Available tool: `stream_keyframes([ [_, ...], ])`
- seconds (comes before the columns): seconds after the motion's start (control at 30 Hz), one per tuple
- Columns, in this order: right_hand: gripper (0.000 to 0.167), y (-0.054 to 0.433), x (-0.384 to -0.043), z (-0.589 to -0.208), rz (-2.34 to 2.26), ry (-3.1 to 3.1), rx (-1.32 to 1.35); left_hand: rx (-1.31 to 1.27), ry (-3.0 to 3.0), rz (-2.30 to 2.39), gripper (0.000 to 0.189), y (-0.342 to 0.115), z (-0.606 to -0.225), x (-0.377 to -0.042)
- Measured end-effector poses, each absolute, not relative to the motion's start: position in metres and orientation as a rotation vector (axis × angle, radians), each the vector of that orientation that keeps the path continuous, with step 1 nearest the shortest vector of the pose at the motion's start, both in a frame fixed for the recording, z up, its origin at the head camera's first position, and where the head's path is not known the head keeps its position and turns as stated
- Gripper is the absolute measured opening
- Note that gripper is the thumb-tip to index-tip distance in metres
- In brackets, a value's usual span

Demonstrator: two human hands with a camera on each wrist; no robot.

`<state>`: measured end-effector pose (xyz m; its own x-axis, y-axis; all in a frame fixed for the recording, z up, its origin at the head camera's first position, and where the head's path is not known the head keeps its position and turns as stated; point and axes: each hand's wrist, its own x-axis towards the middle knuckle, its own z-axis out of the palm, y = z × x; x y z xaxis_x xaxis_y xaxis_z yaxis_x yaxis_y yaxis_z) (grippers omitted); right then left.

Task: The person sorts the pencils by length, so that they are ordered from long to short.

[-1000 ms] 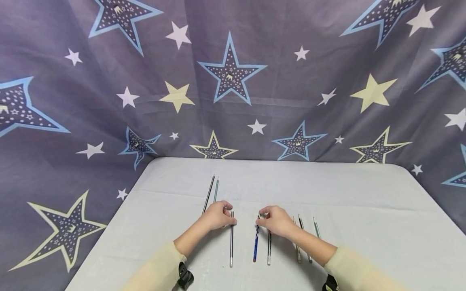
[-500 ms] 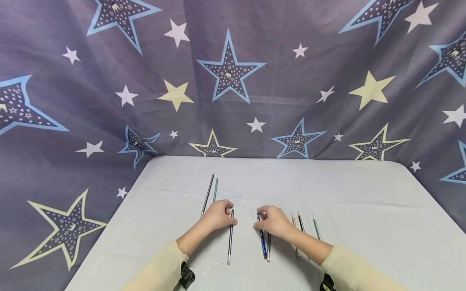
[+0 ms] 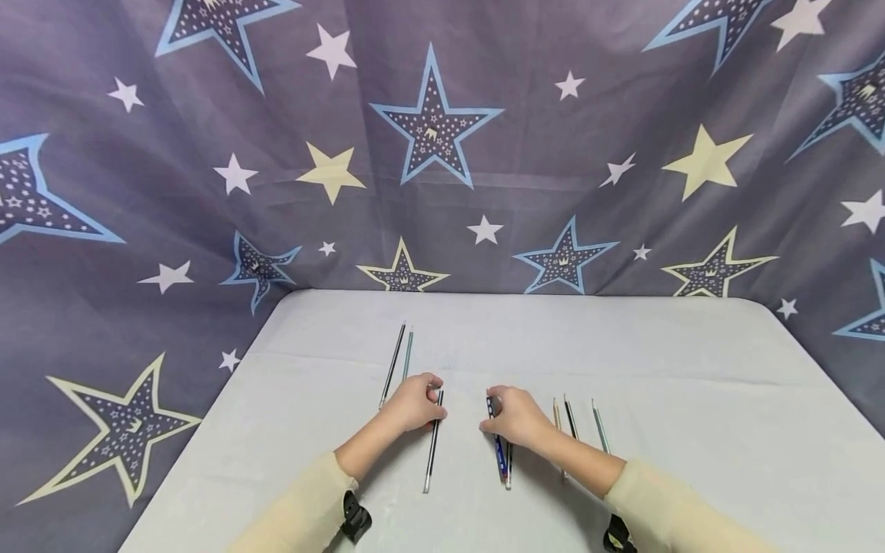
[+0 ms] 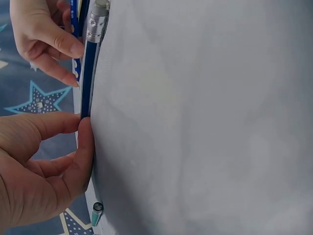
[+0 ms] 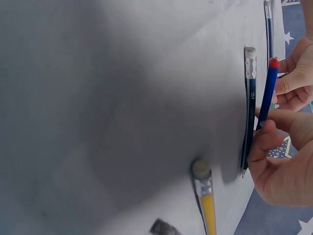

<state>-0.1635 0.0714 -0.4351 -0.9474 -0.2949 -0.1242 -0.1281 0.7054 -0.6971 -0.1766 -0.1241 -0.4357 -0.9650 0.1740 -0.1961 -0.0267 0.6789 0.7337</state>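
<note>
My left hand (image 3: 413,403) pinches a dark striped pencil (image 3: 432,453) between thumb and fingers. Its eraser end (image 4: 97,22) points toward me. To the right, a blue patterned pencil (image 3: 500,457) is pinched in my right hand (image 3: 518,418); its red end (image 5: 274,63) also faces me. Close beside that one, a dark pencil with a white eraser (image 5: 250,98) lies on the table, partly behind the blue pencil and hand in the head view. Nearest my left hand on its far side are a black pencil (image 3: 392,365) and a teal pencil (image 3: 408,353).
Right of my right hand lie a yellow pencil (image 3: 557,415), a black pencil (image 3: 570,417) and a green pencil (image 3: 600,426), partly hidden by the forearm. A white cloth covers the table (image 3: 664,353). A star-patterned curtain (image 3: 525,169) hangs behind it.
The blue pencil's red end has swung right, toward the dark pencil beside it. The eraser end of the pencil in my left hand has swung left. Both hands stay in nearly the same place.
</note>
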Motion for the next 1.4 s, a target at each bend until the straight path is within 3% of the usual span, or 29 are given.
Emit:
stream_keyframes([
  [0.27,0.058,0.074,-0.163,-0.433,-1.115,2.618,-0.294,0.079,2.620,1.241,0.047,-0.124,-0.436,-0.178],
  [0.87,0.038,0.079,-0.163,-0.427,-1.252,2.664,-0.285,0.026,2.533,1.431,0.046,-0.129,-0.436,-0.173],
  [1.4,0.045,0.083,-0.167,-0.424,-1.498,2.466,-0.159,-0.054,2.365,1.675,0.047,-0.127,-0.429,-0.177],
])
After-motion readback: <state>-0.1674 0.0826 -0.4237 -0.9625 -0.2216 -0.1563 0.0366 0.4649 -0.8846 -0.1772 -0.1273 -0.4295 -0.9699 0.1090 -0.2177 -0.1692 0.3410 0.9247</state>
